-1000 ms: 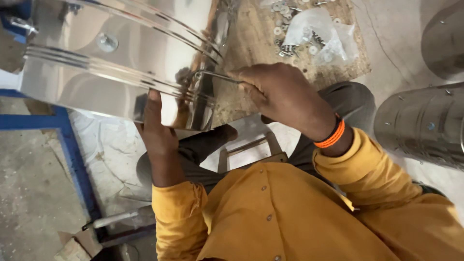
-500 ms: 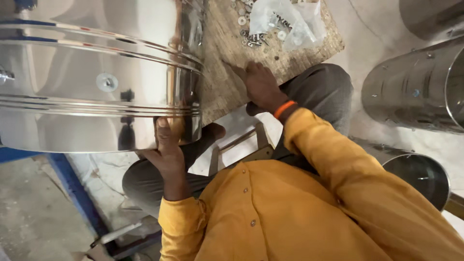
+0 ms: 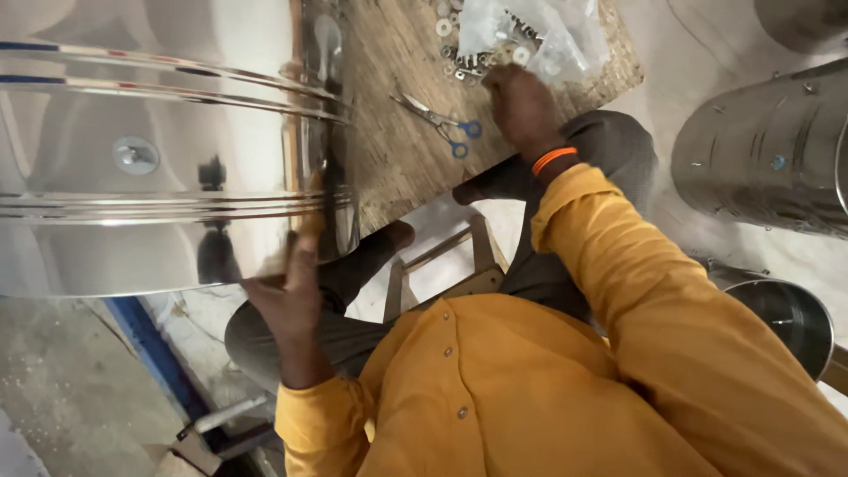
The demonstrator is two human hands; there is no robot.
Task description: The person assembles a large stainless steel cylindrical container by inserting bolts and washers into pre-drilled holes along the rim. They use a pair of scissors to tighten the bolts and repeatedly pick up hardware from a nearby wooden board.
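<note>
Head camera looks down over a yellow shirt (image 3: 530, 397) with small buttons, filling the lower part of the view, with grey trousers (image 3: 371, 327) under it and a wooden stool frame (image 3: 442, 274) showing between the knees.

Nearest on the person's left, the left hand (image 3: 287, 296) is raised with its palm pressed flat against the lower rim of a large polished steel drum (image 3: 159, 150), fingers spread along the metal and not curled round anything. That drum lies on its side across the upper left of the view, its open end turned toward the wooden board. Its skin is mirror-bright, with raised ribs running around it in two bands, and a round bolt head with washer (image 3: 135, 155) sits between the bands. A blue metal bar (image 3: 150, 353) runs under it on the floor.

Farther out, the right arm stretches forward, an orange band (image 3: 552, 159) on the wrist. The right hand (image 3: 523, 110) rests on a rough wooden board (image 3: 406, 168), fingers bent down into a scatter of washers and nuts (image 3: 459, 53) beside a clear plastic bag (image 3: 539, 31); whether it has pinched any of them cannot be told. Blue-handled scissors (image 3: 442, 128) lie on the board just left of that hand, between it and the drum's open end.

Off to the right, well apart, another steel drum (image 3: 760, 150) lies on the pale floor, and nearer the lower right a smaller open steel vessel (image 3: 786, 314) shows its dark inside.
</note>
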